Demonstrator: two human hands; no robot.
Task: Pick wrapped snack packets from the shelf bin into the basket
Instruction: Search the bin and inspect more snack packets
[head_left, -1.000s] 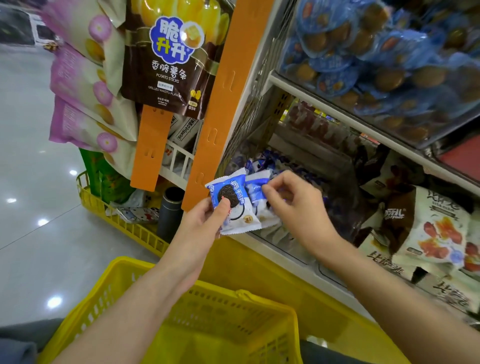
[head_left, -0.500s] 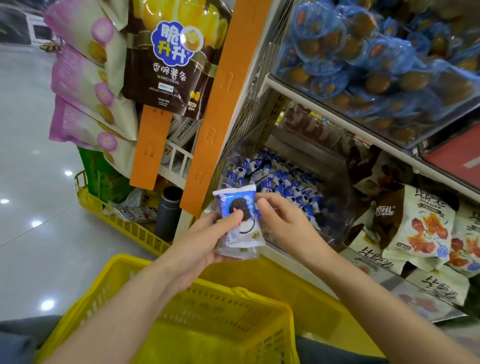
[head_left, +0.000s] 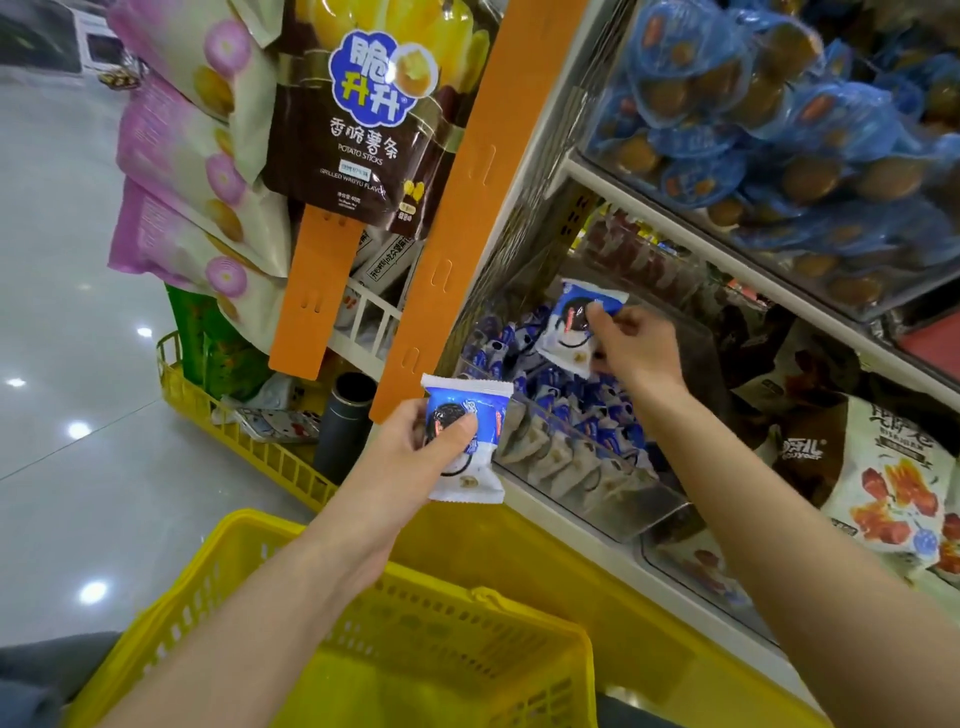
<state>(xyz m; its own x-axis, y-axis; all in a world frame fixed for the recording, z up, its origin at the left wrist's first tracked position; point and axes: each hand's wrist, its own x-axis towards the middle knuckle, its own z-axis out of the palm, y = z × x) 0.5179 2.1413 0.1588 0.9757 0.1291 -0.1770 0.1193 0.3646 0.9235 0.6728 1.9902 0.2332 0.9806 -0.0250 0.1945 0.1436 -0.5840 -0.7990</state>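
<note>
Basket (head_left: 249, 525) below shelf bin (head_left: 613, 499), packets (head_left: 587, 410) in bin, flask (head_left: 345, 421) left of bin

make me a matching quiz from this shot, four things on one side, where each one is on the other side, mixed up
1. blue-and-white wrapped packet in the left hand
2. second blue-and-white wrapped packet in the right hand
3. yellow plastic basket
4. dark cylindrical flask

A. standing in the yellow wire rack near the floor
B. below both forearms
C. over the clear shelf bin
D. beside the orange strip, outside the bin

Pairs: 1-D, 2-C, 3-B, 4-A
</note>
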